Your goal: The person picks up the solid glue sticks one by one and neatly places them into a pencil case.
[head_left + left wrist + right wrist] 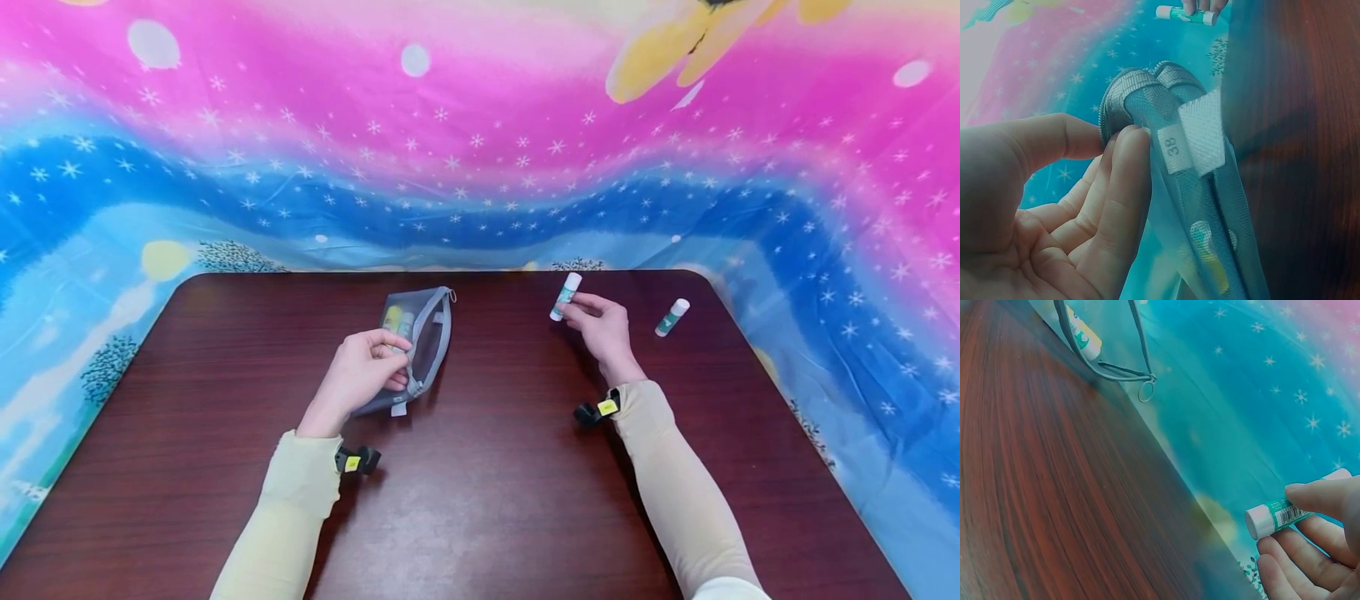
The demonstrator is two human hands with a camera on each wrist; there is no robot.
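Observation:
A grey mesh zipper pouch [444,337] lies on the table with its mouth parted. My left hand [362,371] pinches the pouch's edge between thumb and fingers, near a tag marked 38 [1174,150]. Through the mesh show a yellow item [392,317] and a pale green-and-white stick [406,324]. To the right of the pouch, my right hand [603,332] holds a green-and-white glue stick [566,297] by its middle, its white cap end tilted up. Another glue stick [672,317] stands at a slant in this view, right of that hand.
The dark reddish-brown wooden table [480,500] has rounded far corners. A colourful cloth [480,167] with snowflakes hangs behind it and along both sides. Each wrist carries a small black camera, one on the left [360,461] and one on the right [596,410].

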